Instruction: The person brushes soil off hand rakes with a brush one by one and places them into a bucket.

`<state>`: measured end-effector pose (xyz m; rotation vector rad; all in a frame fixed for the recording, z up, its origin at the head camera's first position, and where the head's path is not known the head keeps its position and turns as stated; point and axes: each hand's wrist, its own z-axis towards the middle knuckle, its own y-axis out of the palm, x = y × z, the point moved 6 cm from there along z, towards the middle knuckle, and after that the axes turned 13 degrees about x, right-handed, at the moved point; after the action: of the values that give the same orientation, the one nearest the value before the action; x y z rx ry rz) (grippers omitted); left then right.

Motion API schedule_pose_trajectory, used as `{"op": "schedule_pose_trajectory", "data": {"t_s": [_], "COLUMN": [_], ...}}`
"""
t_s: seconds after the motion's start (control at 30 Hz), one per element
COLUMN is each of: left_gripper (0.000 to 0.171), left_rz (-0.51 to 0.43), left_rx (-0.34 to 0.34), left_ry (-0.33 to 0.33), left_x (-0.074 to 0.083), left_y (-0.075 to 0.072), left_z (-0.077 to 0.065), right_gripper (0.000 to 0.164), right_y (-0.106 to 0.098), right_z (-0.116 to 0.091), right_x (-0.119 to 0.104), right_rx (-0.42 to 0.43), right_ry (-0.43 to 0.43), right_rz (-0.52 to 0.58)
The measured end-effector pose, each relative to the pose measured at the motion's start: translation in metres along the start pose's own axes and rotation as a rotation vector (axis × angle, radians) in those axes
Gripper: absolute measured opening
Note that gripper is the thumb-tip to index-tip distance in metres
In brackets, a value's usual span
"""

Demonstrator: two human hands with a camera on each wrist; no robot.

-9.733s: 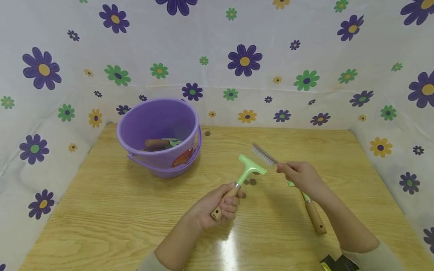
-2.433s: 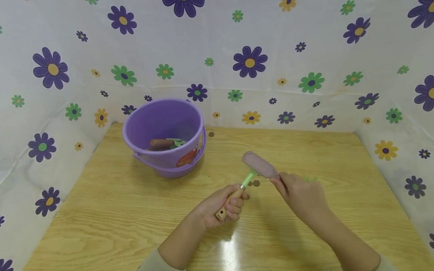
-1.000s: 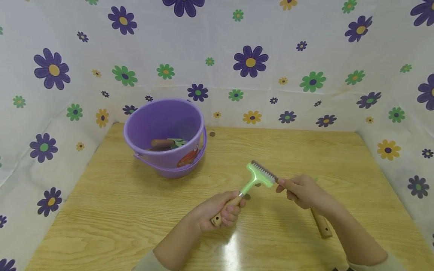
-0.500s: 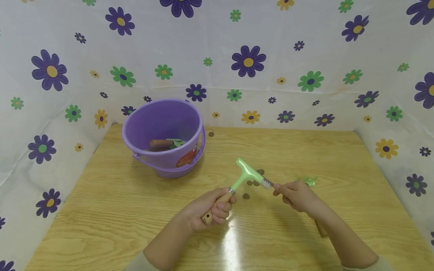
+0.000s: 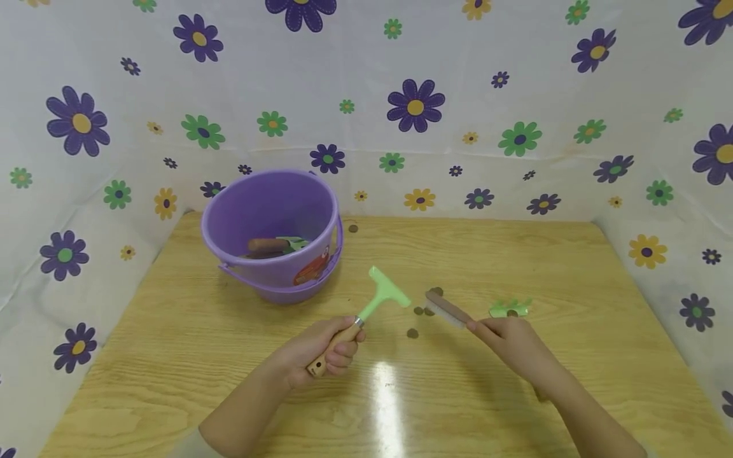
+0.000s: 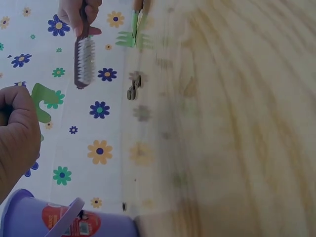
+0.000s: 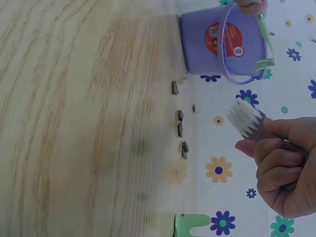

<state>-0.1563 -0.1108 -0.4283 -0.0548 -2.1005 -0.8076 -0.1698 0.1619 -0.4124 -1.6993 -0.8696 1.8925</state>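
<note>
My left hand (image 5: 329, 350) grips the wooden handle of a small garden hoe (image 5: 385, 291) with a green T-shaped head, held up over the table and angled to the right. Thumb and fingers of my right hand (image 5: 512, 346) hold a brush (image 5: 449, 309) by its handle. White bristles (image 6: 86, 59) run along one side of its brown back. A gap separates brush and hoe head, and both are raised off the tabletop. Under my right forearm lies a green rake (image 5: 508, 310), its wooden handle mostly hidden.
At the back left stands a purple bucket (image 5: 275, 273) with wooden-handled green tools (image 5: 269, 245) inside. Several small dark brown lumps (image 5: 412, 333) lie mid-table below the brush, and one more lump (image 5: 353, 228) is by the back edge. A flower-print cloth (image 5: 366, 70) walls the back and sides.
The brush has come off the green hoe head, after being against it from several sides. My left hand has carried the hoe left, uncovering the brown lumps; the brush is turned bristles down.
</note>
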Motion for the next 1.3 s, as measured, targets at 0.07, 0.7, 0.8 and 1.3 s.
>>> {"op": "schedule_pose_trajectory", "data": {"t_s": [0.07,0.7,0.8,1.3], "left_gripper": [0.031,0.033,0.034,0.04], "left_rz": [0.043,0.374,0.468,0.737], "left_rx": [0.014,0.236,0.283,0.49], "left_ry": [0.008,0.124,0.148,0.229], "left_x": [0.004,0.055,0.065,0.136], "left_y": [-0.003,-0.021,-0.022,-0.035], "left_z": [-0.003,-0.038,-0.043,-0.07], "right_gripper": [0.04,0.043,0.044,0.039], "right_y": [-0.003,-0.021,-0.023,-0.049], "right_z": [-0.003,-0.017,-0.017,-0.008], "right_x": [-0.002,-0.001,-0.002,-0.013], "right_rx": [0.026,0.113,0.101,0.116], "right_ry": [-0.036,-0.019,-0.027,-0.072], "right_rz": [-0.034,-0.133,-0.156,-0.284]}}
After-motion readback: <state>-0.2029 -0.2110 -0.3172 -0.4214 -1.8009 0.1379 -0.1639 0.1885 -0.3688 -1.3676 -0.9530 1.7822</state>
